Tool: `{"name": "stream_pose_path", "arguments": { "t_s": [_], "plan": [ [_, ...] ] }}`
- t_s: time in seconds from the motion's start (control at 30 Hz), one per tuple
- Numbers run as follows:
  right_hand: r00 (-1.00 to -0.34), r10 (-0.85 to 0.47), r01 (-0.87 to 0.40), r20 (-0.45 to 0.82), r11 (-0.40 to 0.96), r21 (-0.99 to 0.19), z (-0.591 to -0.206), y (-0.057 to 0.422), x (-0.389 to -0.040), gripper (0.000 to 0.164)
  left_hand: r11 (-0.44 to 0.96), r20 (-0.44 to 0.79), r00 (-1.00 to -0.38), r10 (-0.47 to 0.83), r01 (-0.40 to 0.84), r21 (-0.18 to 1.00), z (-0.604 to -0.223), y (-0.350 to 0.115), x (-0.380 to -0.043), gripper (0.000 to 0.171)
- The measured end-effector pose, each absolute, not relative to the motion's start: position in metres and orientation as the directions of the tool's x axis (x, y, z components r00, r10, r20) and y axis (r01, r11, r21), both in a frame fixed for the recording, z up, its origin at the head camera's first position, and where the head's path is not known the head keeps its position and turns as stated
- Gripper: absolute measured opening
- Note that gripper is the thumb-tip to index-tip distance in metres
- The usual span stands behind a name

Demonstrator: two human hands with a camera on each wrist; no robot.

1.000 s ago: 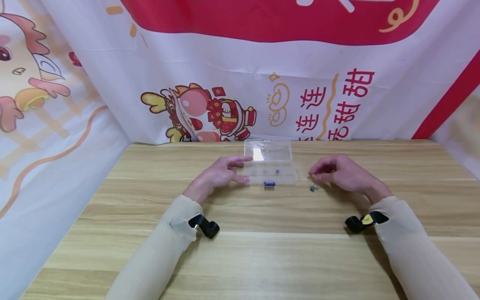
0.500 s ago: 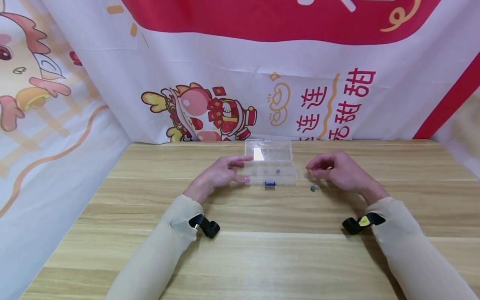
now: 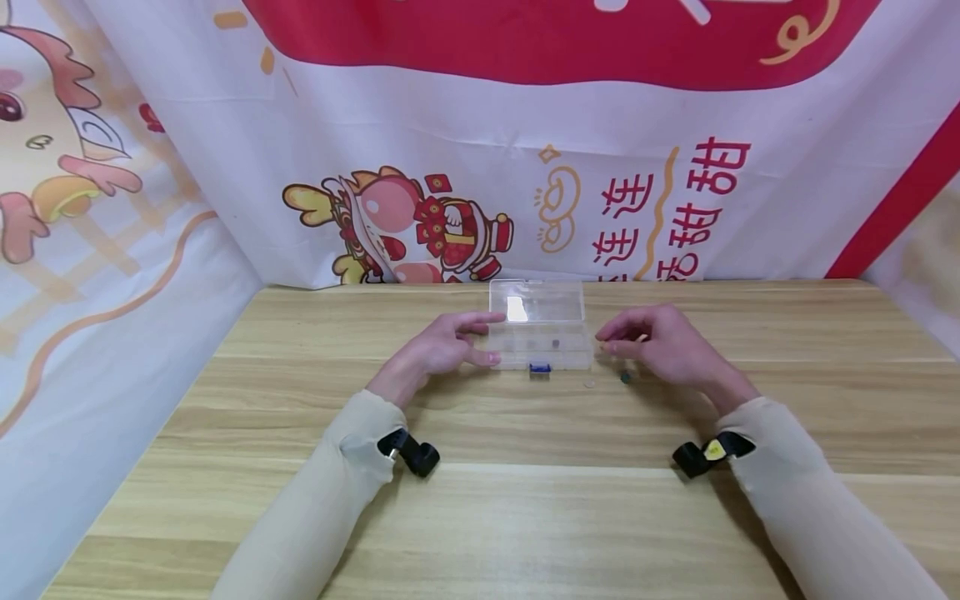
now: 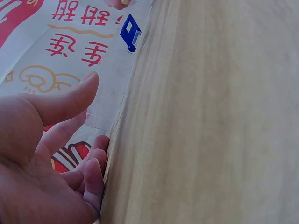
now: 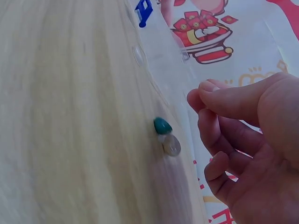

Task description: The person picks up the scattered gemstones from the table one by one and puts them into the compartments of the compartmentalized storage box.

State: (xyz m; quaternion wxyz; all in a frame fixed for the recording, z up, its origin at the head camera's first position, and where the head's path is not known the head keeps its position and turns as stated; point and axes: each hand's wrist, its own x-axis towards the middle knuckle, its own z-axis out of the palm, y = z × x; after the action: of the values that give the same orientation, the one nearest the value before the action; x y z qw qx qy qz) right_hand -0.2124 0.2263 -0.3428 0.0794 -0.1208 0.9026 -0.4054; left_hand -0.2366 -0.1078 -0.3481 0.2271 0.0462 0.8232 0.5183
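Observation:
A clear plastic compartment box [image 3: 517,360] with a blue latch [image 3: 539,368] stands with its lid [image 3: 551,302] raised. One dark bead-like stone [image 3: 556,343] sits in a compartment. My left hand [image 3: 442,343] rests at the box's left end, thumb and index finger outstretched. Just off the box's right end, my right hand [image 3: 667,346] pinches a tiny yellowish stone between thumb and index finger; in the right wrist view the fingertips hide it. Below this hand lie a teal stone [image 5: 162,126] and a greyish translucent stone [image 5: 171,145], close together. A clear flat stone [image 5: 138,55] lies nearer the latch.
The wood-grain table [image 3: 480,517] reaches back to a printed cloth [image 3: 465,108] hanging behind the box. Another printed cloth [image 3: 135,283] hangs along the left side. Black wrist cameras [image 3: 420,458] are strapped over both sleeves.
My right hand has moved left towards the box with the tiny stone in its fingertips. The left hand and the box have stayed in place.

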Motion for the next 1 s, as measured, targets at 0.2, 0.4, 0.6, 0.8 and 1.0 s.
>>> {"name": "stream_pose_path", "arguments": {
  "t_s": [0.2, 0.4, 0.6, 0.8, 1.0],
  "plan": [
    [-0.959, -0.280, -0.147, -0.047, 0.630, -0.763, -0.343, 0.220, -0.210, 0.017, 0.463, -0.326, -0.894, 0.308, -0.159, 0.872, -0.348, -0.108, -0.236, 0.066],
    [-0.961, -0.276, -0.152, -0.036, 0.629, -0.762, -0.345, 0.216, -0.210, 0.017, 0.468, -0.327, -0.894, 0.305, -0.159, 0.870, -0.347, -0.108, -0.236, 0.066],
    [-0.960, -0.277, -0.149, -0.043, 0.634, -0.759, -0.347, 0.213, -0.210, 0.017, 0.474, -0.332, -0.895, 0.298, -0.163, 0.865, -0.347, -0.107, -0.236, 0.065],
    [-0.960, -0.274, -0.142, -0.053, 0.642, -0.753, -0.347, 0.210, -0.208, 0.017, 0.473, -0.332, -0.893, 0.304, -0.161, 0.866, -0.347, -0.106, -0.236, 0.065],
    [-0.958, -0.285, -0.162, -0.039, 0.648, -0.744, -0.347, 0.207, -0.208, 0.017, 0.479, -0.336, -0.893, 0.298, -0.165, 0.862, -0.348, -0.107, -0.236, 0.064]
  ]
}}
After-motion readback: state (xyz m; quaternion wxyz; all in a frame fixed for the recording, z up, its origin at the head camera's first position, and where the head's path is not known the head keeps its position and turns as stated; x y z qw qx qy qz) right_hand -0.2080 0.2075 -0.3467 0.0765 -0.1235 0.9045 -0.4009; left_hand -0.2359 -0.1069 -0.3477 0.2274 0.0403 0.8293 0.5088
